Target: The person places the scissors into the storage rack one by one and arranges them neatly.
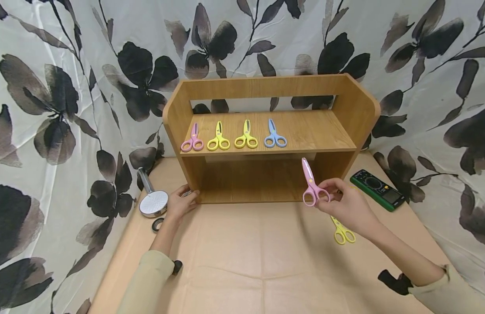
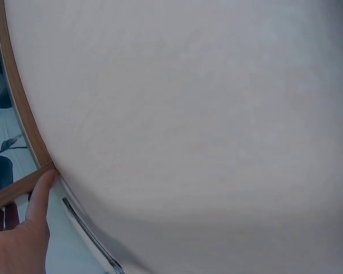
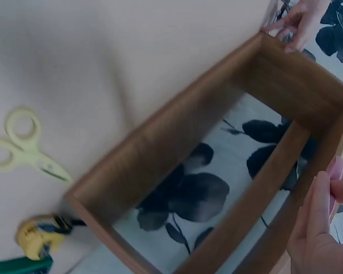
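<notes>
My left hand (image 1: 181, 204) grips the lower left corner of a two-level wooden shelf (image 1: 262, 89), thumb at the front edge, other fingers by the side panel. My right hand (image 1: 350, 205) pinches pink scissors (image 1: 308, 173) by a handle loop, blades up, before the shelf's lower right part. On the upper board stand, left to right, pink scissors (image 1: 193, 141), two yellow pairs (image 1: 219, 135) and blue scissors (image 1: 273, 131). Another yellow pair (image 1: 341, 227) lies on the table below my right hand. In the right wrist view, the held scissors (image 3: 335, 168) are mostly hidden by fingers.
Left of the shelf lie a shower head (image 1: 154, 203) and a black ring (image 1: 157, 224). At the right lies a green-and-black multimeter (image 1: 377, 189). The right wrist view shows a yellow tape measure (image 3: 37, 237) beside the shelf. Floral curtains (image 1: 144, 78) hang behind.
</notes>
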A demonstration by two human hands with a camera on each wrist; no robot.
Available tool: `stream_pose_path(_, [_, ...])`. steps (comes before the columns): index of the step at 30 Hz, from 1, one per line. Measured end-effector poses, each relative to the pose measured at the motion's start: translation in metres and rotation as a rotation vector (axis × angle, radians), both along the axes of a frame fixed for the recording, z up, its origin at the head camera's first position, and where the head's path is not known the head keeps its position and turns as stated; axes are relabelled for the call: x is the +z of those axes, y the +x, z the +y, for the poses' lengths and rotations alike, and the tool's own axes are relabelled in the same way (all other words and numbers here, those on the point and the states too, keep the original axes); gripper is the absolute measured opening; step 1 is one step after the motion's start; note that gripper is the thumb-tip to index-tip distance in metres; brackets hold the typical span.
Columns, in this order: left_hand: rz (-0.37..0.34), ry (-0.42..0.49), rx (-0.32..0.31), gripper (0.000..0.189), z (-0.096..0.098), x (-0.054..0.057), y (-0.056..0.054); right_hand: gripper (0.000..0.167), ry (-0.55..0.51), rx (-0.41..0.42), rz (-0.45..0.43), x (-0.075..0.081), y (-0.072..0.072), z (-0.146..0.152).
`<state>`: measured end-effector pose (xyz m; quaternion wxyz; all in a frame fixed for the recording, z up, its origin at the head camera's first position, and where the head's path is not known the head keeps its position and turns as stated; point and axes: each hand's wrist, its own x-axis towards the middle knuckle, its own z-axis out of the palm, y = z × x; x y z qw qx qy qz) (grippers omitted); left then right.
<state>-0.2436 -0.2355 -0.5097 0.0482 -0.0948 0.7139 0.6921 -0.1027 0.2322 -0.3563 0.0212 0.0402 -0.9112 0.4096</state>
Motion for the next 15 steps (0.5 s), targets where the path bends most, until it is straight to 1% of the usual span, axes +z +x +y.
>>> stream_pose_path(3, [0.009,-0.009,0.010,0.053,0.000,-0.005,-0.001,0.041,0.004,0.025,0.033,0.010,-0.009,0.000])
stream_pose_path(6, [0.017,-0.010,0.018,0.052,0.001,-0.005,-0.001,0.043,0.025,0.027,0.051,0.021,-0.018,0.000])
stream_pose_path(10, [0.016,-0.024,0.019,0.052,0.001,-0.004,0.000,0.045,0.042,-0.002,0.026,0.035,-0.033,0.003])
stream_pose_path(15, [0.011,-0.027,0.013,0.054,0.001,-0.003,0.000,0.046,0.025,-0.008,-0.015,0.050,-0.057,0.007])
